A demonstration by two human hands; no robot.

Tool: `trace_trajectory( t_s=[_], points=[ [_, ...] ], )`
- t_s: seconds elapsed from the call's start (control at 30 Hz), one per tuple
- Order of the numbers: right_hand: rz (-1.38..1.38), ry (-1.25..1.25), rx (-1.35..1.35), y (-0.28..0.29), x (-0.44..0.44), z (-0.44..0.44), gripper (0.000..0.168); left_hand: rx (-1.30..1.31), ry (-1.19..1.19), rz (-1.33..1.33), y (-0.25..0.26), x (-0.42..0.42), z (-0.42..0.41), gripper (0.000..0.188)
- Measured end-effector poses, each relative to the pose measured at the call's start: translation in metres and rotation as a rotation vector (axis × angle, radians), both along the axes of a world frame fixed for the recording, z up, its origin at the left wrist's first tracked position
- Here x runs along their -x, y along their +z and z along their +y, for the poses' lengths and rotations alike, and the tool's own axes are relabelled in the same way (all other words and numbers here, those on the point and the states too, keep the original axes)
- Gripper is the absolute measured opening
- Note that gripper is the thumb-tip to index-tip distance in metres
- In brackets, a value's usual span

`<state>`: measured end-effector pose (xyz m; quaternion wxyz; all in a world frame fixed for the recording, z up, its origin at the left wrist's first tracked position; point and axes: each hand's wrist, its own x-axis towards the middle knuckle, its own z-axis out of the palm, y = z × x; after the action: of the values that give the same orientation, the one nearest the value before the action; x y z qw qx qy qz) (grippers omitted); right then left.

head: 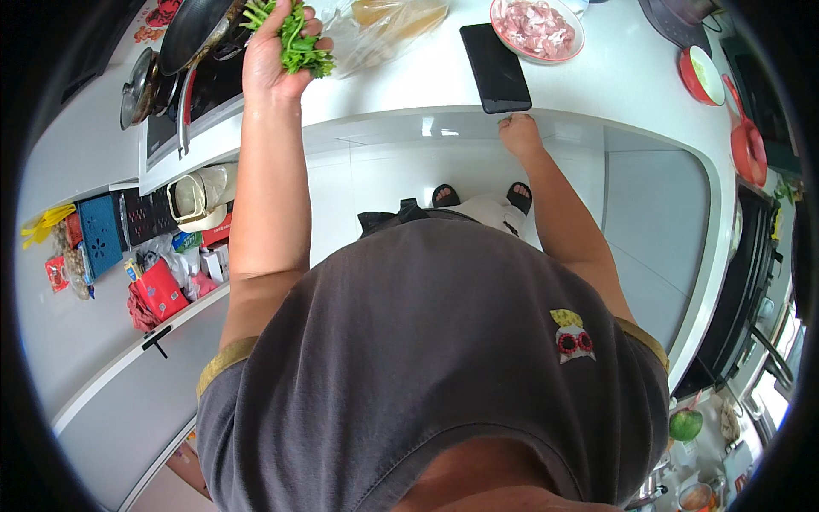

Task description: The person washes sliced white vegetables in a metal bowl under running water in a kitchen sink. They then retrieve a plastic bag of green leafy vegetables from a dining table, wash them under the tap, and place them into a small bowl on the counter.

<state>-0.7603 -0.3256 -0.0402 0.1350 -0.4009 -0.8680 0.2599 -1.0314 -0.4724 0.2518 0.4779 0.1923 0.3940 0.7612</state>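
My left hand (278, 61) is raised at the upper left, its fingers wrapped around a bunch of leafy green herbs (301, 48). Wet drops show on that wrist. A clear plastic bag (377, 41) with something pale yellow-brown inside lies on the counter just right of the herbs. My right hand (521, 132) is at the counter's front edge with curled fingers. A tiny green speck shows by its fingertips, too small to tell whether it is held. Just beyond that hand lies a black smartphone (496, 69), touching or close to a red-rimmed bowl (576, 48) of sliced raw meat (534, 29).
On the left, a frying pan (192, 35) and a glass-lidded pot (137, 89) stand at a cooktop (214, 89). Below, an open drawer (182, 313) holds packages. A red bowl (697, 75) and a red pan (747, 147) are at the right. The white counter (409, 89) curves around me.
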Motion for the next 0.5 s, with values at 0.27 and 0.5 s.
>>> trace_trajectory(
  t_s=[0.27,0.5],
  points=[
    [-0.036,-0.037,0.371,0.040,-0.023,-0.025,0.054,0.118,0.115,0.035,0.006,-0.021,0.017,0.014],
    [-0.004,-0.030,0.551,0.049,-0.064,-0.059,0.055,0.100,0.078,0.005,-0.007,-0.017,0.028,0.013]
  ],
)
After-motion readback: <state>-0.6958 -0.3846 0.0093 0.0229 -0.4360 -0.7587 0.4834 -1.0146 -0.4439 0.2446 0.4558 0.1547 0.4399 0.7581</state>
